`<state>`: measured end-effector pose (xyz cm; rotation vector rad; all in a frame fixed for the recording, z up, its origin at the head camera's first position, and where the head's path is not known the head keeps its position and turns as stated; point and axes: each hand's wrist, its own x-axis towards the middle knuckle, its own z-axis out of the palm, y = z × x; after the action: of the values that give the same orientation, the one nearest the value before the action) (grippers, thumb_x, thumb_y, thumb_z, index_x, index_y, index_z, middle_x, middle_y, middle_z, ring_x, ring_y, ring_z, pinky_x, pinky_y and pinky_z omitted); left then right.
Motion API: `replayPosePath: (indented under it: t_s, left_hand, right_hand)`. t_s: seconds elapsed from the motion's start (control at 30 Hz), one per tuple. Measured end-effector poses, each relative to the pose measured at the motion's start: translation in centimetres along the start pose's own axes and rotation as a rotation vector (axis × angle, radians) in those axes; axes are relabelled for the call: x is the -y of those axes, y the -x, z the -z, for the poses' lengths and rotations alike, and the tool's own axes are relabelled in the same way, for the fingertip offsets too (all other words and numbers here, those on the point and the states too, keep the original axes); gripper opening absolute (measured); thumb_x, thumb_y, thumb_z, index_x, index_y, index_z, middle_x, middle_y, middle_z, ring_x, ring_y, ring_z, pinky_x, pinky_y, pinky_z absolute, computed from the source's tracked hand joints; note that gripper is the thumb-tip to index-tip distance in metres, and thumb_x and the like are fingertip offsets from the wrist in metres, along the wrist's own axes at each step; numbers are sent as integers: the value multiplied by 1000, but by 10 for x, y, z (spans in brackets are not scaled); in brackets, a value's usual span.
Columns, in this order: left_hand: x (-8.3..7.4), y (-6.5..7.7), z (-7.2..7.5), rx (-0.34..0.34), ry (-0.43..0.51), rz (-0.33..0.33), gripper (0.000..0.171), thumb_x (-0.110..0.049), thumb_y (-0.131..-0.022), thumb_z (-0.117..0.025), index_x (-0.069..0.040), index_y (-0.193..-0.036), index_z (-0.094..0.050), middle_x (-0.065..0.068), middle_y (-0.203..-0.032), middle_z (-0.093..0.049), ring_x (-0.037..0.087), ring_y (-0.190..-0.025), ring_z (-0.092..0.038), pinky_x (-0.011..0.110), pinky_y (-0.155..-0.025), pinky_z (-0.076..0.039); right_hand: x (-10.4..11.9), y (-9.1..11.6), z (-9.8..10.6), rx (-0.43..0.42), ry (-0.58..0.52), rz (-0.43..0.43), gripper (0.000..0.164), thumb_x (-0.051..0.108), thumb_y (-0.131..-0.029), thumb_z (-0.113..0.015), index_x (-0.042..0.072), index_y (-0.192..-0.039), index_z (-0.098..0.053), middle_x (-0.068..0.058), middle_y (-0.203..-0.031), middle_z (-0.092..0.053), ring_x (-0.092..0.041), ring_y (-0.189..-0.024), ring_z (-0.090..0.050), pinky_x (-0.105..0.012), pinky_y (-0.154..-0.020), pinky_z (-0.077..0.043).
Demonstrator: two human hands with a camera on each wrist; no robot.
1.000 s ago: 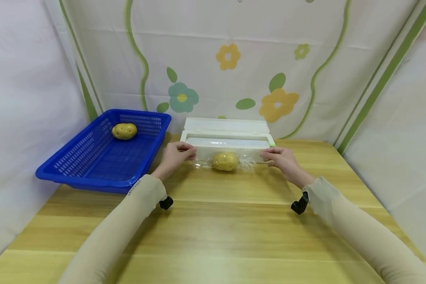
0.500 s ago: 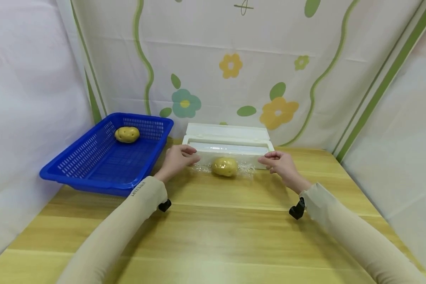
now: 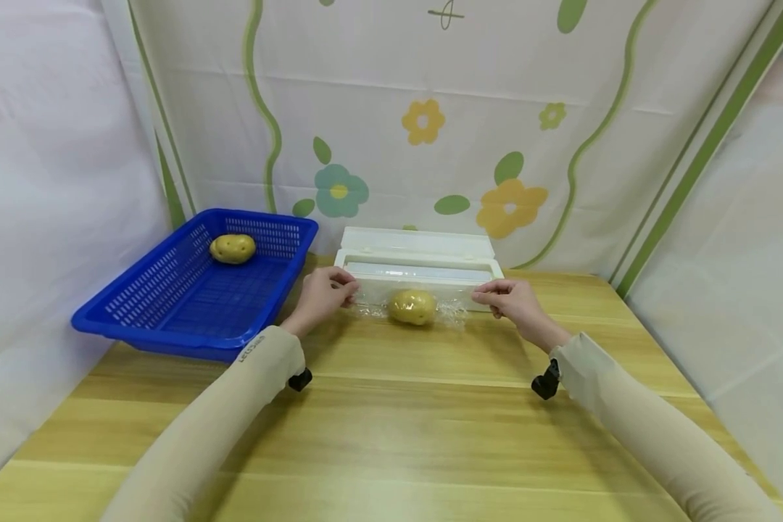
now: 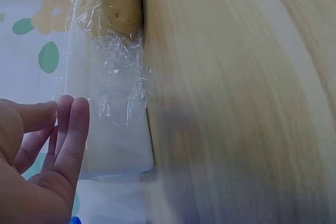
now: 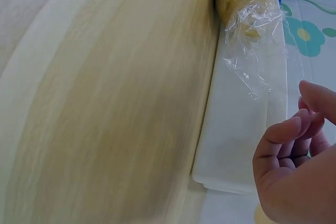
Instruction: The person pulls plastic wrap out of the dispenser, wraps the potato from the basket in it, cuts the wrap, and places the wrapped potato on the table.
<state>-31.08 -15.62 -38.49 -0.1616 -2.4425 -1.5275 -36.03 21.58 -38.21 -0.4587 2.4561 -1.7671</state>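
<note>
A potato (image 3: 412, 307) wrapped in clear cling film (image 4: 119, 77) sits against the front of a white cling film dispenser (image 3: 424, 241). Its lid is up, and the film roll shows inside. Loose, crinkled film sticks out on both sides of the potato. At the dispenser's left front, my left hand (image 3: 321, 296) pinches the film's edge between thumb and fingertips. My right hand (image 3: 517, 306) does the same at the right front, with thumb and forefinger together and the other fingers curled. In both wrist views the transparent sheet is faint near the fingertips.
To the left stands a blue plastic basket (image 3: 277, 290) with another potato (image 3: 233, 249) in it. Behind the dispenser hangs a white curtain (image 3: 378, 145) with printed flowers. The wooden table (image 3: 391, 428) stretches out in front.
The head view has tilted up slightly since the first frame. Both hands stay at the dispenser's front corners, their fingers shifting only a little. Potato and dispenser have not moved.
</note>
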Motion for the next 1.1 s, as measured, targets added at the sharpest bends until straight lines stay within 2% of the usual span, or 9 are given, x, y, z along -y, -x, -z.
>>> replayPosePath:
  t_s: [0.1,0.23,0.33,0.47,0.57,0.7,0.87,1.0,1.1]
  left_hand:
    - [1,0,0,5,9,-5,14,-12,-93,-70,-1,-100,-67,14,-93,-67,29,-74,-70,44,-69,-58]
    - [3,0,1,22,-60,-34,20,-18,-91,-73,-5,-105,-69,9,-93,-67,24,-70,-69,39,-65,-57]
    - [3,0,1,25,-94,-43,15,-19,-91,-73,-7,-101,-72,10,-88,-70,23,-68,-68,36,-62,-55]
    - [1,0,1,39,-92,-35,11,-19,-94,-70,-9,-96,-74,11,-82,-71,27,-71,-68,35,-62,-54]
    - [0,-1,0,60,-63,-22,12,-19,-95,-69,-8,-97,-73,10,-82,-70,27,-75,-69,37,-66,-56]
    - [-1,-2,-2,76,41,22,15,-15,-96,-67,-1,-99,-70,14,-87,-70,29,-78,-70,43,-74,-57]
    - [0,-3,-3,53,69,50,13,-11,-97,-64,1,-99,-67,15,-90,-69,30,-83,-70,42,-77,-56]
    - [3,-4,-5,45,101,58,12,-10,-97,-63,2,-100,-66,16,-91,-68,29,-82,-70,40,-76,-57]
    - [2,-4,-5,42,155,64,13,-8,-98,-62,4,-102,-65,19,-94,-66,28,-80,-70,38,-75,-57]
  right_hand:
    - [0,0,0,2,3,12,31,21,-89,-76,-4,-105,-71,-24,-90,-63,-14,-57,-48,-33,-56,-46]
    - [2,-1,0,5,1,8,32,22,-90,-75,-5,-106,-70,-22,-83,-61,-16,-57,-49,-33,-55,-47]
    - [5,0,-3,11,-6,-16,32,21,-88,-77,-4,-106,-69,-19,-86,-64,-16,-58,-50,-34,-56,-48]
    - [9,1,-9,4,-19,-63,35,17,-87,-78,-5,-110,-63,-15,-88,-69,-17,-59,-52,-35,-58,-50]
    - [10,1,-12,-17,-13,-96,38,15,-87,-78,-5,-114,-60,-12,-87,-70,-17,-59,-55,-36,-59,-52]
    - [12,2,-19,-42,11,-149,49,21,-83,-82,-4,-117,-58,-15,-90,-70,-16,-57,-55,-37,-59,-54]
    - [12,2,-29,-50,50,-182,66,28,-74,-89,-3,-121,-54,-11,-72,-61,-13,-52,-47,-35,-57,-51]
    - [10,1,-34,-62,116,-138,61,24,-77,-87,-1,-121,-54,-3,-57,-52,-14,-48,-45,-39,-58,-50]
    - [8,1,-35,-76,144,-72,48,19,-80,-85,1,-116,-58,0,-56,-47,-14,-46,-42,-38,-53,-47]
